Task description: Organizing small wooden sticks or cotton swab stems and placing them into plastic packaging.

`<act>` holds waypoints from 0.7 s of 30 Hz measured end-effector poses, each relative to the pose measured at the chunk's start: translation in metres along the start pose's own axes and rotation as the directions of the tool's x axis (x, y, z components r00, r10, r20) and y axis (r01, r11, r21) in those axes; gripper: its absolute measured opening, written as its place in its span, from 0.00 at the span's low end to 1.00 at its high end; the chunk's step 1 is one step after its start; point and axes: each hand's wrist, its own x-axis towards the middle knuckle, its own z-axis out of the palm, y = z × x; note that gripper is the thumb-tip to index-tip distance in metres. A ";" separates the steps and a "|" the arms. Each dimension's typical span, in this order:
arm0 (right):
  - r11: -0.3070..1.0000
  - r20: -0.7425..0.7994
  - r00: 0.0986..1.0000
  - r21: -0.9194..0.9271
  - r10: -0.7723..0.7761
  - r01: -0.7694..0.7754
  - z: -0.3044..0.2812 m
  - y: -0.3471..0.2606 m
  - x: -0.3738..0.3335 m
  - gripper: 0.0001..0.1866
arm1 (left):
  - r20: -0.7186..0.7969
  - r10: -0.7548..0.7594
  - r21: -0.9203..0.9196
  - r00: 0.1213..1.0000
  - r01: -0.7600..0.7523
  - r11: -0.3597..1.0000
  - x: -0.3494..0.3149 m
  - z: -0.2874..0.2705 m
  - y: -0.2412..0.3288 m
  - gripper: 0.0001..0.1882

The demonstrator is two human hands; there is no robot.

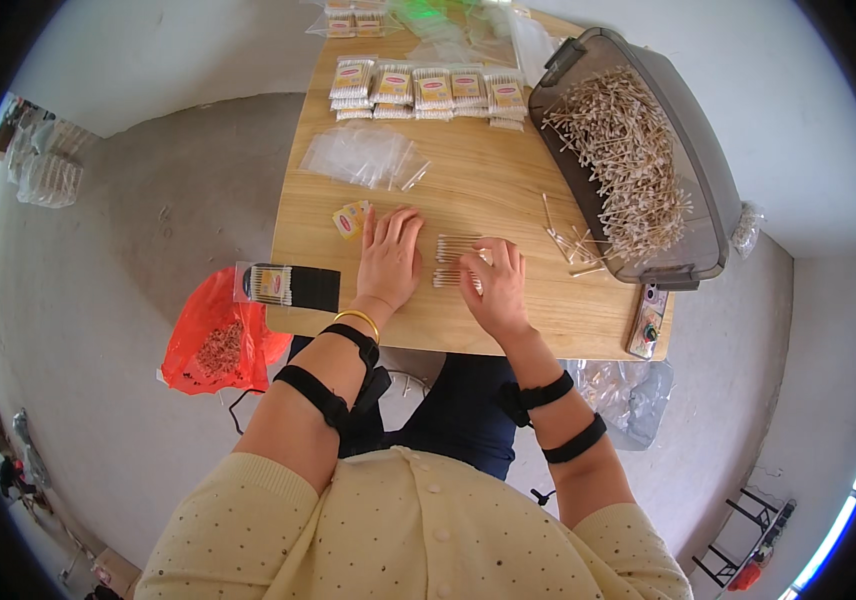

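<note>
My left hand [389, 258] lies palm down on the wooden table, its fingers stretched out and holding nothing. Small yellow-and-white printed cards [349, 221] lie beside its fingertips. Just to the right, cotton swabs [456, 247] are laid side by side in two short groups. Over their right ends is my right hand [497, 290], its fingers bent and its thumb and forefinger closed around swab ends, which they partly cover. Beyond the left hand lies a spread of clear plastic bags [364, 157].
A grey bin [705, 165] heaped with loose swabs tilts at the right; stray swabs [573, 245] lie beside it. Packed swab bags [432, 90] line the back. A phone [647, 322] sits at the right edge, a black stand with a swab pack [293, 287] at the left, near a red bag [210, 335].
</note>
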 end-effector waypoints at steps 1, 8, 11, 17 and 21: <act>1.000 -0.002 1.000 -0.006 -0.004 0.004 0.000 0.000 0.002 0.07 | -0.003 0.002 0.001 1.000 -0.002 1.000 0.000 0.000 -0.001 0.26; 1.000 0.023 1.000 -0.021 -0.001 0.001 0.001 0.002 0.004 0.07 | -0.002 0.000 -0.033 1.000 0.000 0.999 0.000 0.000 0.000 0.26; 0.999 0.049 0.999 -0.031 -0.013 0.015 -0.001 0.001 0.004 0.07 | -0.004 -0.001 -0.035 1.000 0.001 0.999 0.000 0.000 0.000 0.26; 1.000 -0.006 1.000 -0.024 -0.014 0.013 -0.002 0.006 0.011 0.07 | -0.009 0.001 -0.036 1.000 -0.001 0.999 0.000 0.000 0.000 0.26; 0.999 -0.005 1.000 -0.033 -0.016 0.016 -0.002 0.005 0.014 0.08 | -0.013 0.003 -0.027 1.000 -0.004 1.000 0.000 0.002 0.000 0.25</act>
